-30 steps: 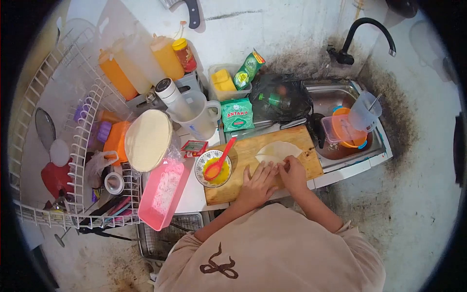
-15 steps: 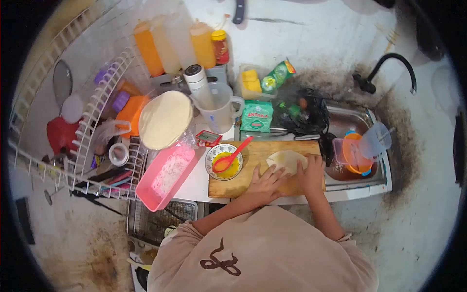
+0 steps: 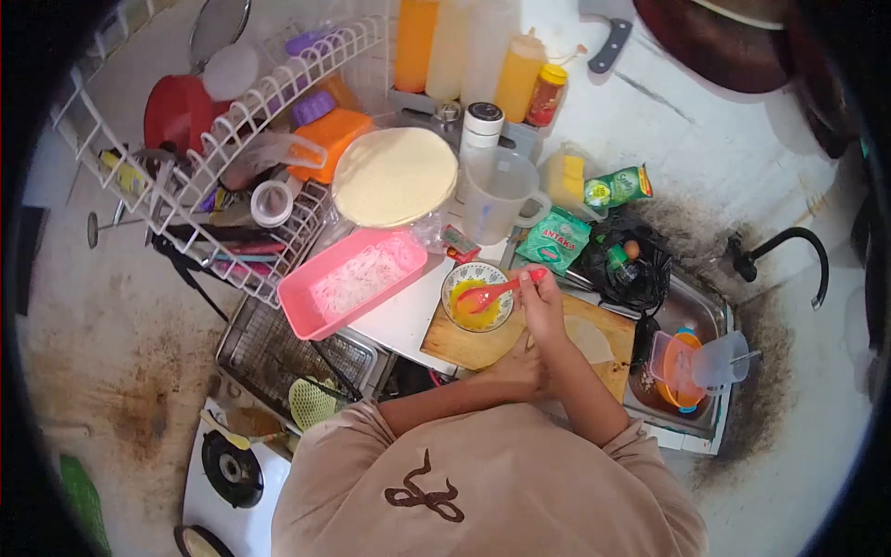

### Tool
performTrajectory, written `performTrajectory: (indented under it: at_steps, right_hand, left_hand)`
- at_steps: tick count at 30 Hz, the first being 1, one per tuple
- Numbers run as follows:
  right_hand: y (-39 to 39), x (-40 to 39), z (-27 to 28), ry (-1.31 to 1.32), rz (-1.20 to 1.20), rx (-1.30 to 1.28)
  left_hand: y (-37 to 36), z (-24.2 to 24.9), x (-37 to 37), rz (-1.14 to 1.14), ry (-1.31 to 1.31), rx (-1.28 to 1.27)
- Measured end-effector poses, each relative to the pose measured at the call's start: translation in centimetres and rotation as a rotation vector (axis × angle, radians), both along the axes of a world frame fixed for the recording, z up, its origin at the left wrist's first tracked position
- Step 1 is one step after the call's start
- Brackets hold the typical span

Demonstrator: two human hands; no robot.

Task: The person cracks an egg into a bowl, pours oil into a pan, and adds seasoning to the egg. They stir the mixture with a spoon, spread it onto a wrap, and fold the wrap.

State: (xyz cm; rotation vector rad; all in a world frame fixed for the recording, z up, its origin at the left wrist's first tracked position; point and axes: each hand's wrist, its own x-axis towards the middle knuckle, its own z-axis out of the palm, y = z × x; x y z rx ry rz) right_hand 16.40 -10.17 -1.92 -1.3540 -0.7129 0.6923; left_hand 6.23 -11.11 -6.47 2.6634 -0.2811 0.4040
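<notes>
My right hand (image 3: 543, 302) is closed on the handle of a red spoon (image 3: 481, 299). The spoon's bowl rests in yellow liquid, inside a small patterned bowl (image 3: 450, 281) on the wooden cutting board (image 3: 457, 345). A thin pale dough sheet (image 3: 587, 340) lies on the board, partly hidden by my right forearm. My left hand (image 3: 520, 369) is low at the board's front edge, beside the sheet; its fingers are mostly hidden behind my right arm.
Left of the board stand a pink tub (image 3: 306, 302) of white shreds and a stack of round dough sheets (image 3: 396, 176). Behind are a measuring jug (image 3: 497, 209), a green packet (image 3: 554, 239) and a black plastic bag (image 3: 631, 278). A sink (image 3: 710, 311) lies right, a dish rack (image 3: 209, 167) left.
My right hand has left the dough sheet and taken hold of the spoon in the bowl. My left hand has drawn back toward the board's front edge. The view has turned left.
</notes>
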Motion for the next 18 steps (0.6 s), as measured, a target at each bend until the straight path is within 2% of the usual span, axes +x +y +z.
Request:
performTrajectory:
  at_steps: [1,4,10,15,18]
  right_hand:
    - [-0.1,-0.4,0.2,-0.050,-0.012,0.024]
    - [0.0,-1.4,0.8,-0.188,-0.054,0.078]
    - [0.0,-1.1,0.3,-0.281,-0.156,0.114]
    - [-0.2,-0.7,2.0,-0.195,-0.215,0.074]
    - [-0.1,-0.8,1.6,-0.355,-0.134,0.120]
  left_hand:
    - [0.0,0.1,0.0,-0.025,0.065,0.006]
    - [-0.1,-1.0,0.4,-0.038,-0.185,-0.134]
    - [-0.4,0.5,-0.2,0.046,-0.129,-0.170]
    - [-0.1,-1.0,0.1,0.012,0.036,0.050]
    - [0.0,-1.7,0.6,0.013,0.029,0.095]
